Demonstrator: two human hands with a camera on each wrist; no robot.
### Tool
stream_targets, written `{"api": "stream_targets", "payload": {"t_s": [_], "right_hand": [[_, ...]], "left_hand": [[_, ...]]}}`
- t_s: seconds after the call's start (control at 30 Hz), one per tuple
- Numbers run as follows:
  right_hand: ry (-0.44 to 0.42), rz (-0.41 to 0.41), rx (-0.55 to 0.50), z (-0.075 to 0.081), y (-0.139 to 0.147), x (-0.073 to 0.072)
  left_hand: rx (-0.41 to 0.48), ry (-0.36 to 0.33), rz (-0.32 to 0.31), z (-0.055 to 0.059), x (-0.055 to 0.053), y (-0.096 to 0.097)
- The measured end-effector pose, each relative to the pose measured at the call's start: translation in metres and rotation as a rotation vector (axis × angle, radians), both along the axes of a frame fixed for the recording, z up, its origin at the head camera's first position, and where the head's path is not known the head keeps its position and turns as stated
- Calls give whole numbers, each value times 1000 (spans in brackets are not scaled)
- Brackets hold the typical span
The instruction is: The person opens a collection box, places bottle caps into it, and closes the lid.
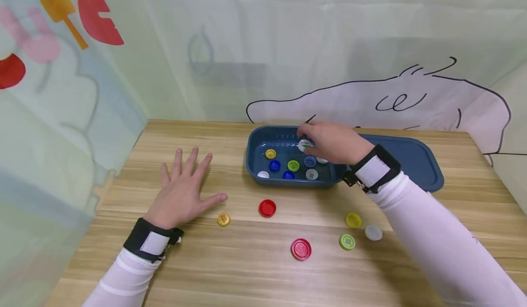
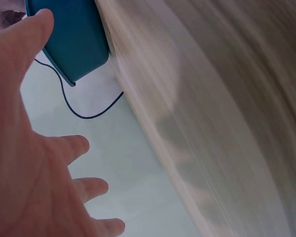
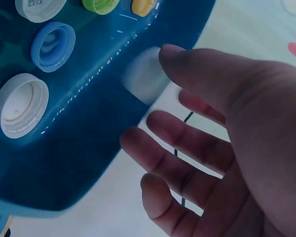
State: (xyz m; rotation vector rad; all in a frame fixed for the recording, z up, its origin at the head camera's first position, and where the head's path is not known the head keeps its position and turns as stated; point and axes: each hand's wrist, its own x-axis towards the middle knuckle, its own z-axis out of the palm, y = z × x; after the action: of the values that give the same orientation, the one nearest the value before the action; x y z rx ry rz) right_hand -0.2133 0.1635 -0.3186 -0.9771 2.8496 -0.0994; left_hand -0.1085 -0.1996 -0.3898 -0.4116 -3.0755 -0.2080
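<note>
My right hand (image 1: 335, 142) is over the back right part of a blue plastic box (image 1: 257, 182). Just off its thumb tip is a white bottle cap with green print (image 1: 304, 145), blurred in the right wrist view, while the other fingers are parted and loosely bent. Several bottle caps lie on the box floor, among them a yellow cap (image 1: 270, 154), a green cap (image 1: 293, 165) and a blue cap (image 1: 274, 165). Fingers spread, my left hand (image 1: 181, 197) is at the left of the wooden table, its thumb near a yellow-orange cap (image 1: 223, 219).
In front of the box lie two red caps (image 1: 267, 208), a yellow cap (image 1: 353, 220), a light green cap (image 1: 347, 242) and a white cap (image 1: 373, 233). The blue lid (image 1: 416, 160) lies right of the box, partly under my right forearm. A printed cloth (image 1: 288, 60) hangs behind the table.
</note>
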Motion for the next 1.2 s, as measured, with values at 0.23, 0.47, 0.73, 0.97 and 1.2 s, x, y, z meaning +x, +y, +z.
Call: {"api": "stream_targets", "payload": {"t_s": [0.23,0.47,0.73,0.97,1.2], "right_hand": [[5,-20,-2,2,4,3],[22,-65,-6,23,28,26],[69,-83,-7,32,82,64],[-56,-210,57,13,131,95],[-163,-254,19,-16,162,122]], "left_hand": [[0,2,-4,0,0,1],[-2,-8,-1,2,1,2],[-5,-3,4,3,1,0],[-12,-10,7,1,1,0],[-18,-10,3,1,0,1]]}}
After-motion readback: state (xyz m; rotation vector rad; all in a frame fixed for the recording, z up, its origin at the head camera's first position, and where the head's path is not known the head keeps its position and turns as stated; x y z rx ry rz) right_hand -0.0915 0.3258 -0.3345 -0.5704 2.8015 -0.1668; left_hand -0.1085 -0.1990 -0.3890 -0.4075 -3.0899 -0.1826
